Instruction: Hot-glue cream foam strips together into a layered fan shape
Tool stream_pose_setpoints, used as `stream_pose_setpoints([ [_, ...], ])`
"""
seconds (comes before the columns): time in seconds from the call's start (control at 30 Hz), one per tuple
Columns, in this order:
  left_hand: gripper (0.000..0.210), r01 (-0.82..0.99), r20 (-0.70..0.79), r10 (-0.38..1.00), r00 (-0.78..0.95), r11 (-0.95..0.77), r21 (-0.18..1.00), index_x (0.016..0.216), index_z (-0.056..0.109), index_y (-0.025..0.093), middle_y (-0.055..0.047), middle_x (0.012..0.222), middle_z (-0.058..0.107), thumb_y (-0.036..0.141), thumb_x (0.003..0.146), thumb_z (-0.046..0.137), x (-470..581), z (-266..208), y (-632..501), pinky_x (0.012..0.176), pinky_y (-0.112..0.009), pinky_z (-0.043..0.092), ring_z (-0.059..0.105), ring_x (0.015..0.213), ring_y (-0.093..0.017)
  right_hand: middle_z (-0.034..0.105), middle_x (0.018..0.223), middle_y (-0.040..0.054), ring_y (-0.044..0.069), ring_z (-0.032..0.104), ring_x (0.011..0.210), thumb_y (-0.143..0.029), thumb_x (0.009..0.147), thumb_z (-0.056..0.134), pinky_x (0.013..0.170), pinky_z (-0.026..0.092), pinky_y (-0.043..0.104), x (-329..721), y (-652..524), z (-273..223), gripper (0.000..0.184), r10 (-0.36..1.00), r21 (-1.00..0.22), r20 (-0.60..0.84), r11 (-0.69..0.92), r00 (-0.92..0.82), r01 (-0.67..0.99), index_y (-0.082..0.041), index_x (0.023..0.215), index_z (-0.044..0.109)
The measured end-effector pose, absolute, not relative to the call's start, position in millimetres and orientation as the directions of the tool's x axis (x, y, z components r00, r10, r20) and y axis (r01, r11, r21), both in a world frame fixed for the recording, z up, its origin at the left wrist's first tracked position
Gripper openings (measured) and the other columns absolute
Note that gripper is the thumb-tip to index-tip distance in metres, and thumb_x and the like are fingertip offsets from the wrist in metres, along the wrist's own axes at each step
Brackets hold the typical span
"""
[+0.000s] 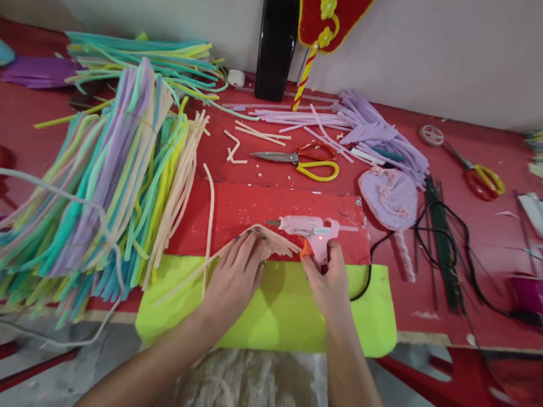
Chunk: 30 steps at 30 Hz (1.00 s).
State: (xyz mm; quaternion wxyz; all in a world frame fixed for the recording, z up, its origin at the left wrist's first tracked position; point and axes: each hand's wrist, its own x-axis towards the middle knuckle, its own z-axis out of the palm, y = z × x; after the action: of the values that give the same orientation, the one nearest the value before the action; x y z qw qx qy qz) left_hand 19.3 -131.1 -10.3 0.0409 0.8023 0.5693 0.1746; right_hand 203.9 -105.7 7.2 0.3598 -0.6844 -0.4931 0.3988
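My right hand (pixel 330 281) grips a pink hot glue gun (pixel 300 225) by its handle, a finger near the orange trigger. The nozzle points left and a small light glows on the body. My left hand (pixel 235 269) has its fingers closed over a fan-shaped piece of peach pipe cleaners (pixel 271 244), just below the nozzle; its fingertips partly cover the piece. One long pipe cleaner end (pixel 187 279) trails out to the left. Under both hands lie a yellow-green sheet (pixel 291 316) and a red board (pixel 234 204).
A big heap of coloured pipe cleaners (pixel 90 203) fills the left. Behind are scissors (pixel 297 159), a black phone (pixel 277 46) and purple pipe cleaners (pixel 379 130). A lilac fan-shaped piece (pixel 388 198) and the black cord (pixel 466 242) lie to the right.
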Motion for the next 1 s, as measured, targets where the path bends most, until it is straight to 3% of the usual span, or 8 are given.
stream_pose_setpoints([
  [0.2, 0.039, 0.917, 0.2, 0.946, 0.256, -0.303, 0.259, 0.129, 0.048, 0.016, -0.016, 0.14, 0.047, 0.019, 0.09, 0.046, 18.7, -12.1, -132.7, 0.103, -0.046, 0.044, 0.047, 0.127, -0.031, 0.048, 0.064, -0.0074, 0.009, 0.044, 0.05, -0.044, 0.066, 0.075, 0.046, 0.039, 0.023, 198.1, -111.4, 10.7, 0.042, 0.95, -0.841, -0.179, -0.283, 0.255, 0.461, -0.023, 0.086, 0.045],
  [0.3, 0.039, 0.915, 0.19, 0.946, 0.261, -0.305, 0.264, 0.129, 0.047, 0.017, -0.016, 0.138, 0.047, 0.019, 0.09, 0.045, 18.7, -11.4, -132.4, 0.103, -0.047, 0.044, 0.047, 0.127, -0.031, 0.04, 0.055, -0.0101, 0.008, 0.038, 0.045, -0.046, 0.068, 0.073, 0.043, 0.034, 0.022, 199.6, -112.9, 9.5, 0.038, 0.942, -0.804, -0.142, -0.29, 0.305, 0.519, -0.023, 0.082, 0.046],
  [0.47, 0.04, 0.906, 0.17, 0.95, 0.263, -0.304, 0.294, 0.129, 0.046, 0.016, -0.016, 0.138, 0.047, 0.017, 0.089, 0.045, 17.5, -9.9, -131.1, 0.103, -0.047, 0.044, 0.047, 0.126, -0.031, 0.05, 0.062, -0.0067, 0.009, 0.045, 0.05, -0.047, 0.074, 0.069, 0.047, 0.038, 0.022, 199.6, -110.5, 11.4, 0.034, 0.948, -0.856, -0.167, -0.276, 0.272, 0.437, -0.022, 0.083, 0.049],
  [0.8, 0.044, 0.878, 0.161, 0.95, 0.266, -0.308, 0.367, 0.131, 0.043, 0.019, -0.013, 0.141, 0.047, 0.015, 0.087, 0.047, 17.7, -7.9, -129.2, 0.107, -0.05, 0.039, 0.044, 0.13, -0.031, 0.042, 0.055, -0.01, 0.008, 0.042, 0.045, -0.043, 0.072, 0.07, 0.043, 0.035, 0.02, 196.2, -105.8, 13.3, 0.034, 0.96, -0.841, -0.138, -0.243, 0.242, 0.483, -0.023, 0.08, 0.045],
  [1.0, 0.042, 0.883, 0.175, 0.953, 0.249, -0.297, 0.363, 0.128, 0.046, 0.014, -0.016, 0.139, 0.046, 0.015, 0.087, 0.049, 17.5, -8.1, -128.7, 0.108, -0.049, 0.039, 0.042, 0.13, -0.03, 0.041, 0.053, -0.0101, 0.01, 0.044, 0.045, -0.043, 0.074, 0.07, 0.046, 0.037, 0.023, 203.4, -107.0, 7.7, 0.034, 0.981, -0.747, -0.062, -0.167, 0.183, 0.643, -0.024, 0.079, 0.042],
])
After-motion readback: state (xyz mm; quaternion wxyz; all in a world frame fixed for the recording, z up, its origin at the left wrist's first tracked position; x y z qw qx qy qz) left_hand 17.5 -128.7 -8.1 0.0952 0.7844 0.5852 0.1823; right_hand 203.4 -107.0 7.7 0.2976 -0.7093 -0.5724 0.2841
